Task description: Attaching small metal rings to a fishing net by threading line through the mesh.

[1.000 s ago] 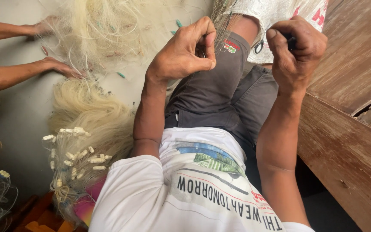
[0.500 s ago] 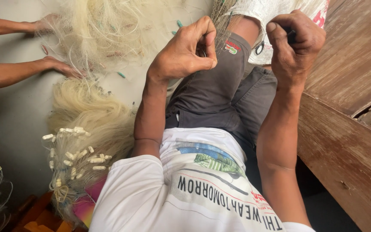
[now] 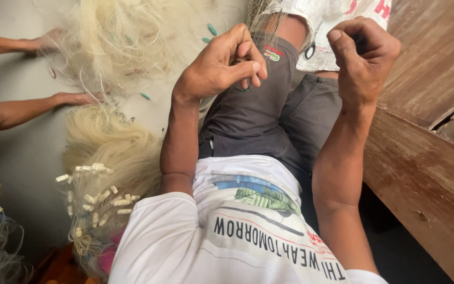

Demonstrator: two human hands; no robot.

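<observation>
Sitting on a grey floor [image 3: 22,152] beside wood planks [image 3: 426,158], left hand [image 3: 219,66] fingers are pinching thin line; right hand [image 3: 363,52] is clenched; pale net [image 3: 116,42] w/ floats is lying left.

The person sits with the lap at centre; the left hand [image 3: 219,66] and right hand [image 3: 363,55] are raised side by side above the thighs, the left pinching a thin cord [image 3: 243,87]. A sack [image 3: 332,26] lies across the knees, beyond the hands. A wooden bench [image 3: 426,158] runs along the right. On the floor [image 3: 17,152] to the left lie heaps of fishing net [image 3: 116,42], the nearer heap strung with small floats [image 3: 98,194]. Another person's hands [image 3: 72,98] reach into the net from the far left.
</observation>
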